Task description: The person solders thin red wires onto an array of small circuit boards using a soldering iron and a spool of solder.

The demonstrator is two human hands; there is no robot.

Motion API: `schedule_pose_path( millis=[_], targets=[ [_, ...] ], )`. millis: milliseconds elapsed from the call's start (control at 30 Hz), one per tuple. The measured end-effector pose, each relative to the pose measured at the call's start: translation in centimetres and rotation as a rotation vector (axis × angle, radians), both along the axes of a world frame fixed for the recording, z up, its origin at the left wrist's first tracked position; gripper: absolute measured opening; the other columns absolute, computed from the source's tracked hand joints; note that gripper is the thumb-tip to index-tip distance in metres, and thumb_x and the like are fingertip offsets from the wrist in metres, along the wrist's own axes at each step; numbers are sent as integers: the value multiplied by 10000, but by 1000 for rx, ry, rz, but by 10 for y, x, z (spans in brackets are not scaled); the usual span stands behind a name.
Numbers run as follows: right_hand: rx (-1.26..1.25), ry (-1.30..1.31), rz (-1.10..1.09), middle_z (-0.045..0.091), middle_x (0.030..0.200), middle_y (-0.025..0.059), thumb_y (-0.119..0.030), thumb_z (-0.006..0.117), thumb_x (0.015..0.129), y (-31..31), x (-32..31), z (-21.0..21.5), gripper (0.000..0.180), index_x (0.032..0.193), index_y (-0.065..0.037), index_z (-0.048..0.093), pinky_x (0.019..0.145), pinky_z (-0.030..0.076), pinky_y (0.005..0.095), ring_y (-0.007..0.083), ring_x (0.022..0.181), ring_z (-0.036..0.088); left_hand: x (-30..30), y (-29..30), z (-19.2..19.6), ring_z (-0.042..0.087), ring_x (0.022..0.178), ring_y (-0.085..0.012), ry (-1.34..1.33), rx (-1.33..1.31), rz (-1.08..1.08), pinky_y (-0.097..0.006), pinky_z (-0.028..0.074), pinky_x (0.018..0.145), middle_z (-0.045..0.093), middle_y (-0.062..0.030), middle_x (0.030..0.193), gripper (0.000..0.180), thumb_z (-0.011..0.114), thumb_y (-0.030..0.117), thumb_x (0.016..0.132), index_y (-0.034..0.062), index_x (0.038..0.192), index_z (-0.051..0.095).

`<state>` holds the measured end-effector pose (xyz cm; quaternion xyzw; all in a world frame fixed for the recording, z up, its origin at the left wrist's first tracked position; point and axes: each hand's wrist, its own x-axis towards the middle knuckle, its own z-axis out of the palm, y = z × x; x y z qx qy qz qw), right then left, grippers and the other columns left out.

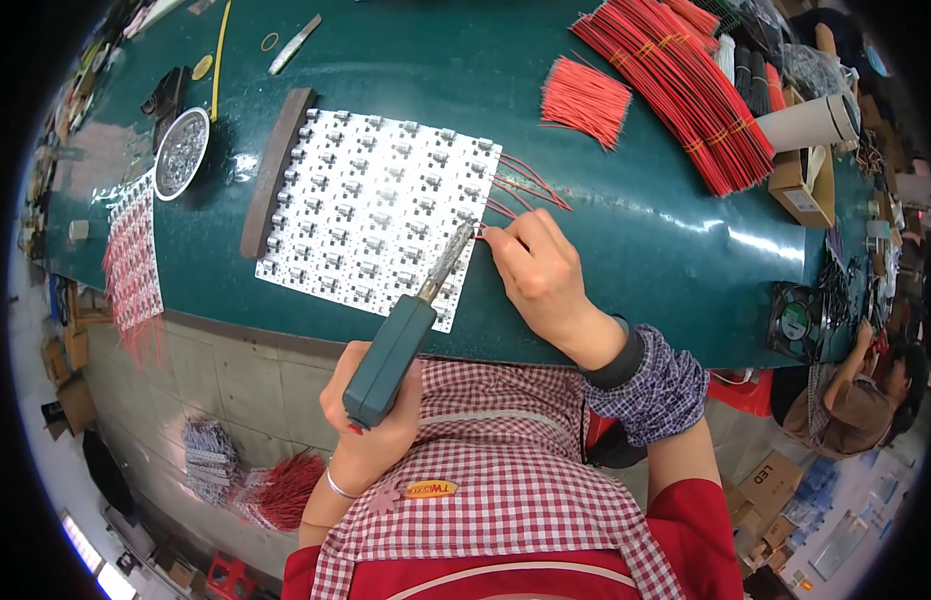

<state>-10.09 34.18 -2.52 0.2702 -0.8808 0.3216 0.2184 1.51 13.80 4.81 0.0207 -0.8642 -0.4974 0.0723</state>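
Observation:
My left hand grips the teal handle of a soldering iron; its metal tip reaches the right edge of a white panel of small circuit boards lying on the green table. My right hand pinches a thin red wire at that same edge, right next to the tip. Several red wires stick out from the panel's right side, just above my fingers.
A dark wooden bar lies along the panel's left edge. A metal bowl and a wired panel sit at the left. Cut red wires, big red wire bundles and a cardboard box lie at the right. Another person sits beyond.

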Motion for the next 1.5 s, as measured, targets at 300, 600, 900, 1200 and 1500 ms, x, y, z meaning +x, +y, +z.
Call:
schedule_pose_path(
  millis=[300,600,900,1200,1500],
  targets=[
    [-26,19,4,539,784,68,58,759,741,1,2,5,221,939,-12,692,579,470,357,229,715,563,6,-2,-4,685,780,-162,-5,4,12,-268,542,672,702,-144,1003,219,731,-92,814,-77,1027,685],
    [-20,1,-23,519,725,55,41,771,741,-1,18,9,199,911,-38,704,538,448,359,234,643,552,8,-4,-9,668,758,-150,-21,76,55,-267,533,653,694,-130,964,209,728,-85,818,-79,1021,678],
    [-12,-17,-12,481,714,51,22,776,744,0,16,7,181,889,-55,700,537,443,360,226,637,538,14,-8,-12,651,721,-144,-28,34,29,-265,516,625,681,-117,922,179,727,-85,810,-76,978,667],
    [0,-10,0,470,708,46,17,775,745,0,15,2,187,895,-64,698,539,446,355,219,635,538,15,-8,-18,628,678,-142,19,-12,9,-262,495,598,660,-103,871,166,722,-98,792,-53,940,662],
    [9,-3,-9,474,706,41,24,770,743,-1,16,2,196,901,-67,698,533,447,351,210,628,542,15,-6,-16,574,608,-132,33,4,26,-268,460,552,618,-79,799,152,727,-87,780,-39,899,645]
  ],
)
